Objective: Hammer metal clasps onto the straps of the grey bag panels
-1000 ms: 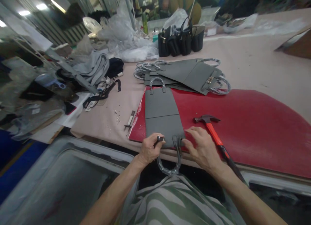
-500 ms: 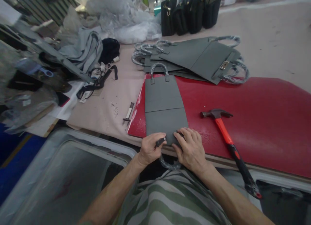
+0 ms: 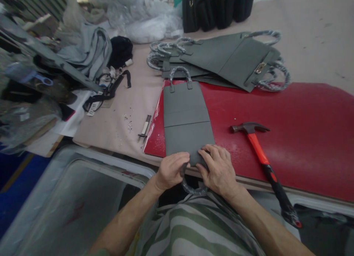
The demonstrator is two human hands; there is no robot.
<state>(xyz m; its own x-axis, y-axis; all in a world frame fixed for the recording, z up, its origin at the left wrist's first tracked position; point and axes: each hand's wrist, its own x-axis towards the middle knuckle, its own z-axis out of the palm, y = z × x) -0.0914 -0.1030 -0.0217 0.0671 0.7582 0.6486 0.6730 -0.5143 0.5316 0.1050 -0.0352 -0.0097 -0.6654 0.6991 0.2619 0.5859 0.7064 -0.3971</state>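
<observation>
A flat grey bag panel [image 3: 187, 108] lies over the left end of the red board [image 3: 279, 134], its near edge at the table's front. It has a plastic-wrapped handle [image 3: 179, 69] at the far end and a second wrapped handle [image 3: 194, 190] hanging over the table edge. My left hand [image 3: 173, 170] is closed on the near handle's left end, a dark strip whose tip is partly hidden by the fingers. My right hand [image 3: 218, 167] pinches the panel's near right corner, with thumb below and fingers on top.
A claw hammer [image 3: 262, 160] lies right of the panel, its grip past the table edge. Several more grey panels [image 3: 218, 59] are piled behind. A pronged punch [image 3: 144, 128] rests at the left. Black bags [image 3: 215, 9] stand farther back. A plastic bin [image 3: 94, 197] is below left.
My left hand has turned over the dark handle end, which stuck out between its fingers before and now points down toward the handle. My right hand stays on the corner. The view shifted slightly.
</observation>
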